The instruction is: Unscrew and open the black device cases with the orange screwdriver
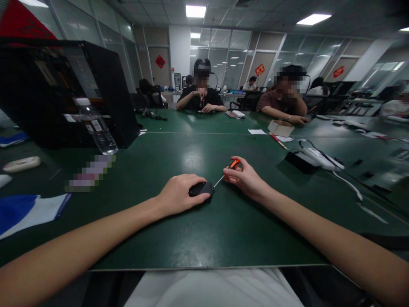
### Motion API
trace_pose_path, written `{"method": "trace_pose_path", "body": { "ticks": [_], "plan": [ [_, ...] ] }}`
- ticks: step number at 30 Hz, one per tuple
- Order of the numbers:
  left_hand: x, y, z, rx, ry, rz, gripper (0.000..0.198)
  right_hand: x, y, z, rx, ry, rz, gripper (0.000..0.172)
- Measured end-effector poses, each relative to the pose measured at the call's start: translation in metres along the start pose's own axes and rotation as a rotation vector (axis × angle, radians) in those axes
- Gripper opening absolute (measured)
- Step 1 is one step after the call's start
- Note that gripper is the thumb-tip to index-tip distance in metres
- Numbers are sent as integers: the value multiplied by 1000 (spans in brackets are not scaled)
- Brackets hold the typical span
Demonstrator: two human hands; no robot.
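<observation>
On the green table, my left hand (180,192) is closed around a small black box-shaped device (200,189), thumb on the near side and fingers over the far side. What the device is, I cannot make out. To its right, my right hand (244,177) grips the orange and black handle of a screwdriver (234,164). The thin metal shaft slants down to the left, and its tip meets or nearly meets the right end of the device. My palm hides part of the device's left end.
A black computer case (105,89) and a clear water bottle (98,128) stand at left. White power strips (319,157) with cables, a small open box (280,128) and a red pencil-like stick (277,141) lie at right. Two people (200,96) sit across the green table (191,238).
</observation>
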State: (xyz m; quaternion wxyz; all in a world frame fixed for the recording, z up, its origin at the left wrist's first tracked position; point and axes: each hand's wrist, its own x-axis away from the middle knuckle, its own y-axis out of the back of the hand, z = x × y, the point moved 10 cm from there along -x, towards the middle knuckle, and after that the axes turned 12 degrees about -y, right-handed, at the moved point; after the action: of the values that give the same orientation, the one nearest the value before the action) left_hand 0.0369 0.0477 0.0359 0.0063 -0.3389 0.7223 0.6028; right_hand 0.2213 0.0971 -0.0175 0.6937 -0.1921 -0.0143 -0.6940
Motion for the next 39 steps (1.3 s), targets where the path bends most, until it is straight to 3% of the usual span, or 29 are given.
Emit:
{"method": "trace_pose_path", "body": {
  "ticks": [8, 13, 19, 24, 27, 31, 35, 39],
  "plan": [
    [0, 0, -1, -28, -13, 15, 37, -2, 0, -7, -40, -50, 1, 86],
    [0, 0, -3, -40, -18, 17, 37, -4, 1, -8, -9, -22, -1, 81],
    [0, -1, -2, -38, -17, 9, 36, 3, 0, 15, 149, 190, -30, 82],
    [1, -1, 1, -22, -11, -14, 36, 16, -15, 29, 279, 358, 31, 80],
    [1, -1, 1, -15, -16, -17, 37, 14, -18, 23, 267, 326, 55, 84],
    [1, -1, 1, -10, -12, -21, 37, -1, -12, 5, 264, 167, 38, 84],
    [1, 0, 1, -4, -11, -27, 37, -10, -8, -2, 351, 119, 35, 79],
    [1, 1, 0, 8, -19, -26, 36, -6, -3, 24, 728, 351, -73, 53]
  ]
}}
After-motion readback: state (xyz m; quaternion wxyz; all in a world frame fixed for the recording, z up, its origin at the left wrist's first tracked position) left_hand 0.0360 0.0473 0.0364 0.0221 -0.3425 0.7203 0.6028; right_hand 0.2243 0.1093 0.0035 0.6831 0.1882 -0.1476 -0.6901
